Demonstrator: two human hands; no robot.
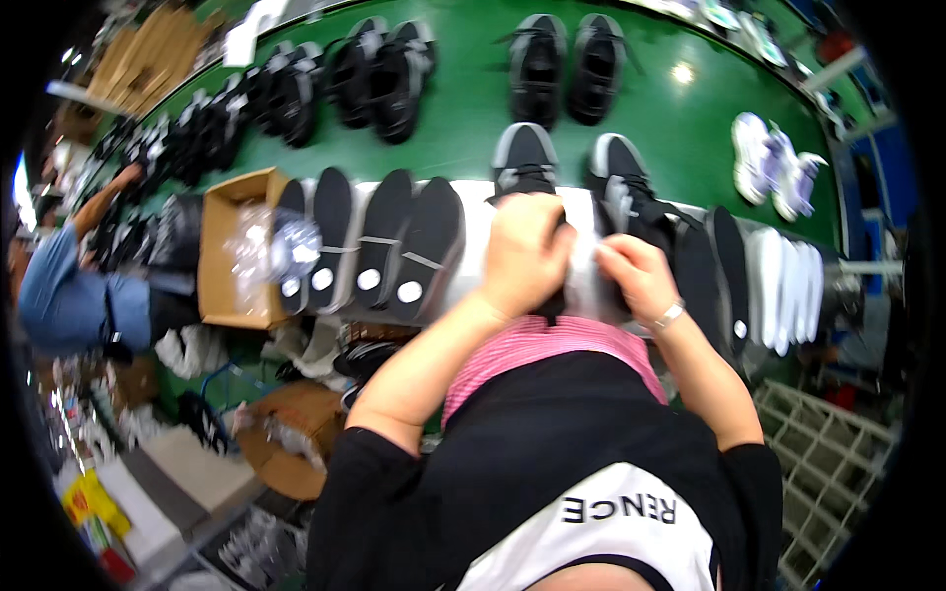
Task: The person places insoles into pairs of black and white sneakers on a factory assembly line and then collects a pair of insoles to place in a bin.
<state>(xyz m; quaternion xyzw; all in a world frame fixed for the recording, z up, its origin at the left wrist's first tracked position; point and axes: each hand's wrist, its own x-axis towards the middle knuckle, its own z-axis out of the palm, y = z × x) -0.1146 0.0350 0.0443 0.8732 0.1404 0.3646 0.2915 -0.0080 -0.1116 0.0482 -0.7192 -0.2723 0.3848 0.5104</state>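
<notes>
Now left hand (522, 258) fingers grasping black shoe (524, 163); right hand (639, 279) gripping second shoe (627, 187); brown box (229, 251) left.

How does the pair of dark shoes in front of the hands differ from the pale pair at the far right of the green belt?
The dark pair is black and grey; the pale pair is white with a lilac tint. The dark pair stands upright side by side, right by the left hand and right hand; the pale pair leans together, far from both hands. Both pairs sit on the green belt.
</notes>
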